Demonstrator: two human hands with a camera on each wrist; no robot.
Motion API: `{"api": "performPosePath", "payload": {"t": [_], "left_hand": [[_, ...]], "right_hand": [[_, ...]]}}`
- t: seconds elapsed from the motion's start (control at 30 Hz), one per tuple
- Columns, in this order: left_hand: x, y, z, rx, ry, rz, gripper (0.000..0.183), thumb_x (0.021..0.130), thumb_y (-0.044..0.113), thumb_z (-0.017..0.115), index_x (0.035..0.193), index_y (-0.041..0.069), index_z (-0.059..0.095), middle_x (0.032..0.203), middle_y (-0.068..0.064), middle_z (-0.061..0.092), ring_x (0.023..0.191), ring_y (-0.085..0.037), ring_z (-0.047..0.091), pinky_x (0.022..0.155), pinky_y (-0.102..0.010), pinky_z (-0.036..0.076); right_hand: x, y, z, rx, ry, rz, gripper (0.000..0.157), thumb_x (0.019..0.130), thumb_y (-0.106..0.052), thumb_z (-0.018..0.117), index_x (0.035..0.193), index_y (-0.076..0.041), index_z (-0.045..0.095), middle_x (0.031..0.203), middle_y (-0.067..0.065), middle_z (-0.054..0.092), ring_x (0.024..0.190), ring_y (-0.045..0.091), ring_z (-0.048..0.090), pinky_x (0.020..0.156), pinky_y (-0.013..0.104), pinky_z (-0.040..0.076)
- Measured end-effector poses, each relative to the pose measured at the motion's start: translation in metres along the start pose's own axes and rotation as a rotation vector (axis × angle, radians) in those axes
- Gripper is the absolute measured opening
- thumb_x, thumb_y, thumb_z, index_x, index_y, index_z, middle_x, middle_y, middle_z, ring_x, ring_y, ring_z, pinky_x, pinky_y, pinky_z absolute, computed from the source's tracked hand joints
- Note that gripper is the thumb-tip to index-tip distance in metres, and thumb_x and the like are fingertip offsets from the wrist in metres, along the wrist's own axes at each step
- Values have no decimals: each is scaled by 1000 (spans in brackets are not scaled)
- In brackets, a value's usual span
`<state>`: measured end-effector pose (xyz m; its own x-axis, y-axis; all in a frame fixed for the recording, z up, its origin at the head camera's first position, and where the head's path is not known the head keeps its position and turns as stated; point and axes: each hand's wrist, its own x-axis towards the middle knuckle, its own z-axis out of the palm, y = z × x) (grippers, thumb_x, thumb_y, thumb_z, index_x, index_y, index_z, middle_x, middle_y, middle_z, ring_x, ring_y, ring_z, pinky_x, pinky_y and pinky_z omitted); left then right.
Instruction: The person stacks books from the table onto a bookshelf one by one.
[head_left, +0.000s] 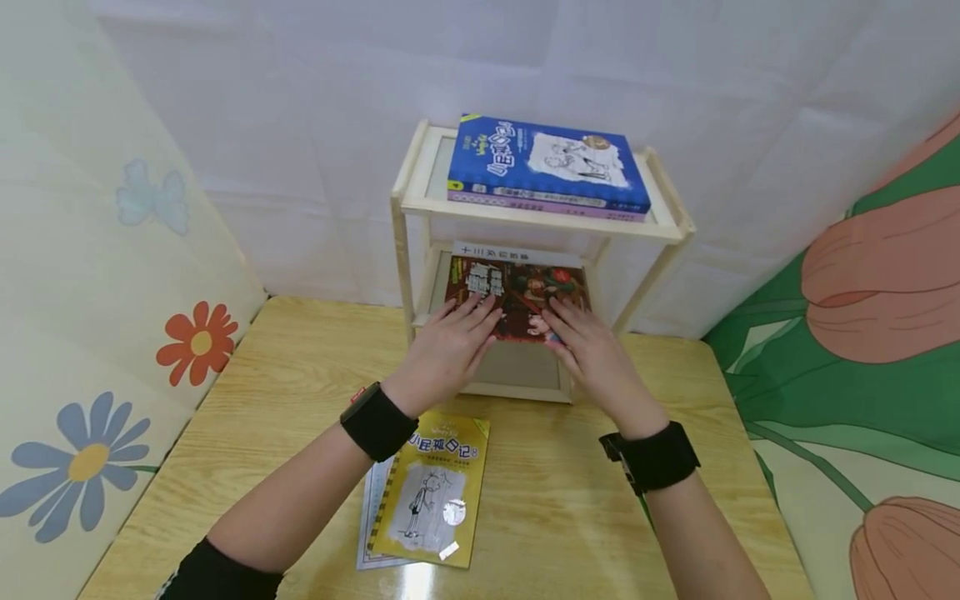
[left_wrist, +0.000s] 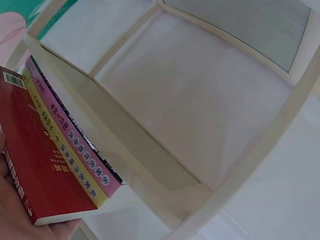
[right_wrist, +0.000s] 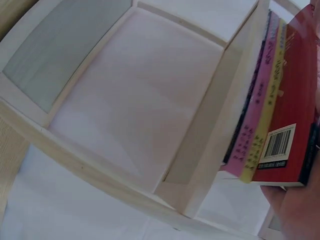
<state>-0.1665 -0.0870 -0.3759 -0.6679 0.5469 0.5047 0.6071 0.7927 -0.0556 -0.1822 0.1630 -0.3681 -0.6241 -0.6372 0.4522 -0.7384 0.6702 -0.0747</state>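
Observation:
In the head view, a book with a dark red comic cover (head_left: 517, 283) lies on the middle shelf of a pale wooden rack (head_left: 438, 287). My left hand (head_left: 453, 342) lays straight fingers on its near left part. On the near right part rest the fingers of my right hand (head_left: 592, 350). Both wrist views show the book's red back cover (left_wrist: 40, 145) jutting past the shelf. Against it are the pink (left_wrist: 75, 130) and yellow (right_wrist: 262, 125) spines of other books. No thumb covers the red back; part of each hand is out of the wrist frames.
On the rack's top shelf, a blue book (head_left: 540, 162) lies over a pink-spined one (head_left: 540, 207). A yellow book (head_left: 435, 492) overlaps a pale blue one (head_left: 369, 512) on the wooden table (head_left: 637, 542). White cloth (head_left: 300, 125) hangs behind the rack, with patterned panels at both sides.

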Motion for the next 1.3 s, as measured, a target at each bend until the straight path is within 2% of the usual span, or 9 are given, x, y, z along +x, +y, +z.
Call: {"api": "performPosePath", "payload": {"t": [0.2, 0.33, 0.67, 0.93, 1.3], "left_hand": [[10, -7, 4, -10, -16, -25, 41, 100, 28, 41, 133, 7, 54, 137, -11, 46, 127, -27, 38, 104, -46, 30], [16, -13, 7, -25, -30, -38, 41, 100, 28, 41, 132, 7, 54, 137, -11, 46, 127, -26, 38, 103, -47, 30], [28, -23, 12, -2, -102, -65, 43, 100, 32, 40, 134, 10, 52, 140, -9, 42, 129, -24, 35, 104, -46, 28], [31, -24, 10, -1, -144, -82, 43, 100, 32, 40, 137, 11, 49, 142, -8, 40, 130, -23, 33, 105, -47, 27], [34, -27, 12, 13, -129, -80, 43, 100, 33, 39, 136, 11, 51, 141, -8, 41, 130, -23, 34, 104, -46, 29]], "right_hand": [[11, 11, 3, 12, -32, 19, 48, 96, -27, 51, 136, -1, 47, 142, 16, 38, 130, 31, 31, 106, 45, 25], [16, 17, 5, 21, -50, 39, 49, 97, -31, 48, 137, -3, 46, 143, 15, 37, 131, 30, 30, 107, 45, 24], [25, 27, 9, 50, -43, 43, 49, 96, -30, 50, 136, -2, 47, 143, 15, 37, 132, 29, 29, 107, 45, 23], [28, 31, 10, 68, -53, 55, 50, 95, -29, 51, 137, -2, 46, 144, 15, 36, 132, 28, 28, 108, 45, 21], [30, 37, 12, 90, -55, 53, 50, 96, -31, 49, 138, -4, 45, 145, 13, 34, 133, 27, 26, 109, 43, 19]]}}
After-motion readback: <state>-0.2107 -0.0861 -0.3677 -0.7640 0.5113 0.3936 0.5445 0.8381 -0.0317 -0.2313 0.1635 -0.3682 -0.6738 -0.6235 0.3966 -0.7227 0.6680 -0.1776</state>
